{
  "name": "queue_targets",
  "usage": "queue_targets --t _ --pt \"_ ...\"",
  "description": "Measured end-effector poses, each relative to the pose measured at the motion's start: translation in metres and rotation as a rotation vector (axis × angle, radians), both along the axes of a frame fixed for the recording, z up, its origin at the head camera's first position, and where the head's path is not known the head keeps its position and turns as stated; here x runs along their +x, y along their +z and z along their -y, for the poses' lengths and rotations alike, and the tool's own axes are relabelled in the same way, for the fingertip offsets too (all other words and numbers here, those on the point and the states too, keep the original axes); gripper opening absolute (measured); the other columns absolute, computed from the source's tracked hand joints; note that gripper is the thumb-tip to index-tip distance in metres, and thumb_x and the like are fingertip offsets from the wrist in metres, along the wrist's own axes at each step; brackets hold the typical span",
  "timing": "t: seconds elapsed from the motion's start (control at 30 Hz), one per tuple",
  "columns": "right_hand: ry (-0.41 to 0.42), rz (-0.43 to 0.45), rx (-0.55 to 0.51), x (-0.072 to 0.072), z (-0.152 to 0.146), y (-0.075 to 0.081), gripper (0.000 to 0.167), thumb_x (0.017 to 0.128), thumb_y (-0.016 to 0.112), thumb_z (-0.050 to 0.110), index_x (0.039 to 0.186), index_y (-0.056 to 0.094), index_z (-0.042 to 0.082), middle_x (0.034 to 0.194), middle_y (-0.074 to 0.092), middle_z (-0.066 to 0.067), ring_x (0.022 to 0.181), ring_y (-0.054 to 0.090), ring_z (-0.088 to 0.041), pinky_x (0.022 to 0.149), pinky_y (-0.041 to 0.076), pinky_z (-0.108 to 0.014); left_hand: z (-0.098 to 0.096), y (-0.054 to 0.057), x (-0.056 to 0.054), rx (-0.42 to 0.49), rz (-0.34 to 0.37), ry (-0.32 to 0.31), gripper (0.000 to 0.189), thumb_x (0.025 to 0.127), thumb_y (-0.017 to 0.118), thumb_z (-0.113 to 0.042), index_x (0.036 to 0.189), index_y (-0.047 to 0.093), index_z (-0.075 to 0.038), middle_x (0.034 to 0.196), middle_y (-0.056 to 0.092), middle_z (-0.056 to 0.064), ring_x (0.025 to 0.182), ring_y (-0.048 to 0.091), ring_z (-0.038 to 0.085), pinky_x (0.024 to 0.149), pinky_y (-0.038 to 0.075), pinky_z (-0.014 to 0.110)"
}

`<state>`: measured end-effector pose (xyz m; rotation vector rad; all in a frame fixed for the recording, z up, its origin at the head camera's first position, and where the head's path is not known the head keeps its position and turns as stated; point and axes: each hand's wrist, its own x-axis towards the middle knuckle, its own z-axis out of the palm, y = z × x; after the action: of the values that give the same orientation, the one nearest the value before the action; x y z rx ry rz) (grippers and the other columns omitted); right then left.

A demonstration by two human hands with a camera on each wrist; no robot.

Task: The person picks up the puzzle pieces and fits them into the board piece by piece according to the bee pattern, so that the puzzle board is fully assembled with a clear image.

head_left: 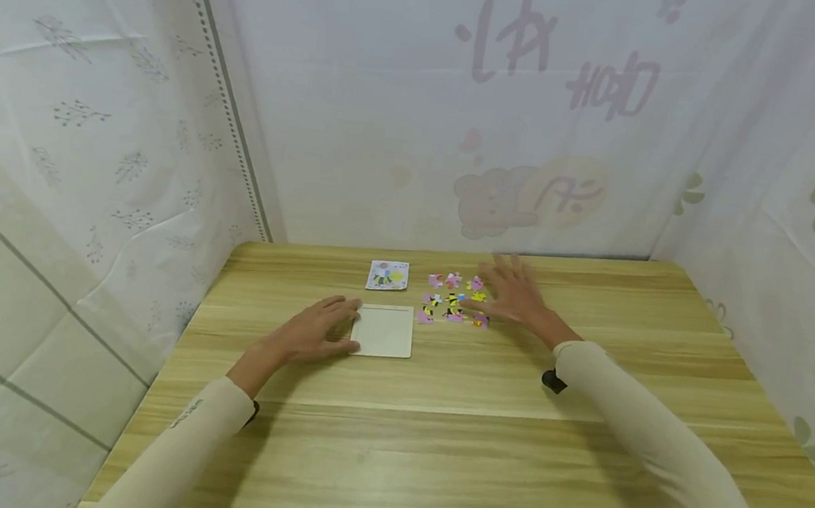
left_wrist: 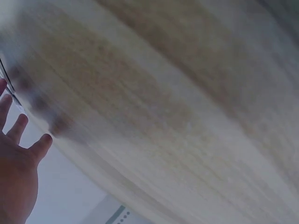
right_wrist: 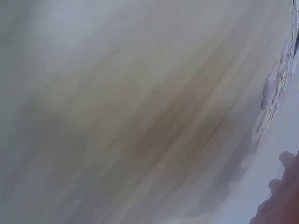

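A white square tray [head_left: 383, 333] lies flat on the wooden table. My left hand [head_left: 311, 331] is at its left edge, fingertips near the upper corner and thumb near the lower one. Right of the tray, several pink, yellow and black jigsaw pieces [head_left: 453, 280] lie in loose rows. Beside their right side is my right hand [head_left: 512, 295], its fingers spread and nothing held. The left wrist view shows the left hand [left_wrist: 18, 163] with its fingers apart. Only a blurred part of the right hand [right_wrist: 280, 193] appears in the right wrist view, below the pieces.
A small picture card [head_left: 387, 275] with a bee-like drawing lies behind the tray. The wooden table [head_left: 384, 461] reaches back to a printed curtain [head_left: 363, 115], with more curtains on the left and right.
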<state>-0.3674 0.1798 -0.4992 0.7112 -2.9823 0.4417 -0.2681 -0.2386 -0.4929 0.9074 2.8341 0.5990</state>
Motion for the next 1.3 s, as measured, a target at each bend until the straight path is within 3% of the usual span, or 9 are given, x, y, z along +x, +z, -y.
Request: queue_targets --t 0.2,0.6,0.77,1.0,1.3 --pt "0.045 0.004 -0.02 -0.003 0.013 0.004 0.092 0.093 0.067 0.061 0.161 0.038 0.007 0.169 0.02 -0.025 0.155 0.008 -0.053 0.125 0.004 -0.065 0.001 0.0 -0.001 -0.005 0.035 0.025 0.069 0.098 0.068 -0.053 0.15 0.054 -0.01 0.165 0.038 0.008 0.155 0.026 0.038 0.123 0.024 0.061" --pt "0.142 0.051 -0.052 -0.01 0.03 0.005 0.084 0.099 0.064 0.054 0.161 0.035 0.006 0.169 0.022 -0.024 0.156 0.009 -0.05 0.127 0.004 -0.06 0.001 0.0 -0.004 -0.026 0.032 0.015 0.07 0.097 0.068 -0.056 0.149 0.055 -0.011 0.164 0.04 0.005 0.153 0.032 0.033 0.124 0.026 0.055" --pt "0.199 0.033 -0.075 -0.015 0.039 0.005 0.074 0.103 0.063 0.047 0.158 0.04 0.003 0.166 0.029 -0.024 0.155 0.016 -0.049 0.127 0.009 -0.058 0.0 0.002 -0.005 -0.028 0.039 0.024 0.073 0.096 0.069 -0.056 0.151 0.052 -0.012 0.162 0.043 0.007 0.151 0.036 0.033 0.124 0.028 0.054" --pt "0.257 0.038 -0.116 -0.022 0.046 0.002 0.06 0.105 0.065 0.033 0.153 0.049 0.003 0.162 0.039 -0.022 0.153 0.022 -0.048 0.122 0.022 -0.066 -0.002 0.004 -0.004 -0.035 0.047 0.025 0.074 0.096 0.07 -0.055 0.152 0.051 -0.011 0.161 0.044 0.008 0.151 0.036 0.033 0.123 0.029 0.054" --pt "0.328 0.013 -0.14 -0.031 0.056 0.004 0.045 0.1 0.072 0.019 0.14 0.063 -0.001 0.141 0.063 -0.019 0.144 0.042 -0.046 0.123 0.027 -0.057 -0.005 0.003 -0.007 -0.043 0.047 0.035 0.072 0.095 0.069 -0.057 0.148 0.054 -0.011 0.16 0.044 0.007 0.15 0.038 0.03 0.122 0.032 0.051"
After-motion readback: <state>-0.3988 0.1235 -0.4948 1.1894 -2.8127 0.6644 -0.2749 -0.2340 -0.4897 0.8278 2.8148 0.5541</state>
